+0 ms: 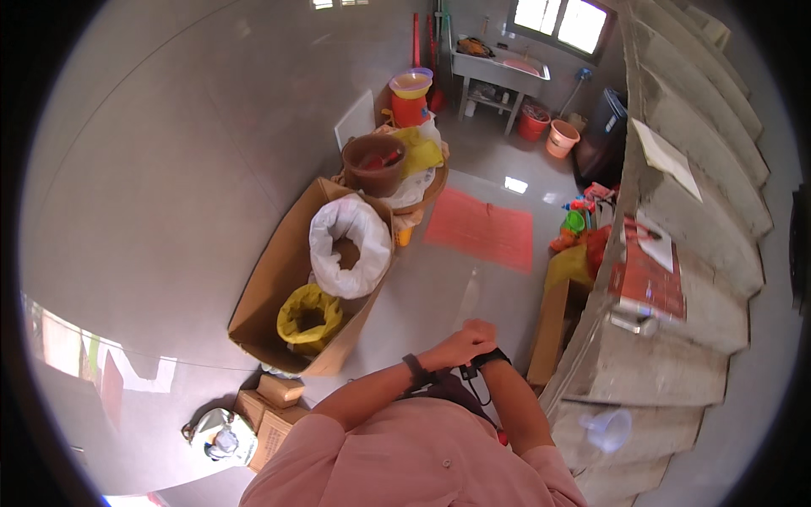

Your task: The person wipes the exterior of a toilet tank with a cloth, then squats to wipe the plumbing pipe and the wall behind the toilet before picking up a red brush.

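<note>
My left hand (455,350) and my right hand (479,328) meet in front of my body, at the lower middle of the view. The left one overlaps the right hand near its wrist, so parts of both are hidden. No separate object shows in either hand. A black band (415,369) circles my left wrist. On my right wrist sits a black strap (494,357) with a small device and a cable hanging down. Beyond the hands is the shiny grey floor (412,298), with a red mat (483,229) lying farther off.
Left of me stands a long open cardboard box (260,320) holding a white sack (323,253) and a yellow bag (291,320), both with rolled rims. Concrete stairs (659,374) rise on the right, bearing a red bag (649,279) and a translucent plastic vessel (609,431). A sink (488,66) stands behind.
</note>
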A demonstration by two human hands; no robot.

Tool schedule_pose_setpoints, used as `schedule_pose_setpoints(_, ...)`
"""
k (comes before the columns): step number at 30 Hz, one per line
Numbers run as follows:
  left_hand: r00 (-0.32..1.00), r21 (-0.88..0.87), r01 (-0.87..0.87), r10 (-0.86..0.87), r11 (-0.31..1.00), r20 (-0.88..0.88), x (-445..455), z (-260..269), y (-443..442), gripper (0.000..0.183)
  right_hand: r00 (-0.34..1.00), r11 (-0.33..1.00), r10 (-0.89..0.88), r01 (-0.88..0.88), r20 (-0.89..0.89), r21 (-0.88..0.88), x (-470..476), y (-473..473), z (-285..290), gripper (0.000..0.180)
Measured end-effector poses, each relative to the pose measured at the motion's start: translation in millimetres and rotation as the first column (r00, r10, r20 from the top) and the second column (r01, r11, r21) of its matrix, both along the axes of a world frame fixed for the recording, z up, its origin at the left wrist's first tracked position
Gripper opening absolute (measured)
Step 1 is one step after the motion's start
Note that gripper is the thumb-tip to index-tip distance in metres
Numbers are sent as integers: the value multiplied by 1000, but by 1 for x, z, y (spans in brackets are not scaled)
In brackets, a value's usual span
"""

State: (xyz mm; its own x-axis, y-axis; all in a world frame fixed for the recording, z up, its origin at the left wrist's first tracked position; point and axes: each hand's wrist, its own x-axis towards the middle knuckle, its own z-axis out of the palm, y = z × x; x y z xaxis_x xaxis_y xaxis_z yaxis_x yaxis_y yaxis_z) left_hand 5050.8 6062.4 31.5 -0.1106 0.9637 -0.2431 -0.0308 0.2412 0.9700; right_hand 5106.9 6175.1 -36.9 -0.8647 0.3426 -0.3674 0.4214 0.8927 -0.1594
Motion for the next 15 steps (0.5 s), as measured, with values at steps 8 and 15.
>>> schedule_pose_setpoints(8,956,-131,3,36,991,290,-82,19,126,37,905,908,-389,345,-174,-239,-111,147,-23,23)
schedule_pose_setpoints(15,960,-108,127,-94,986,265,-175,-23,235,39,623,-83,-725,344,293,-935,-214,273,-36,20)
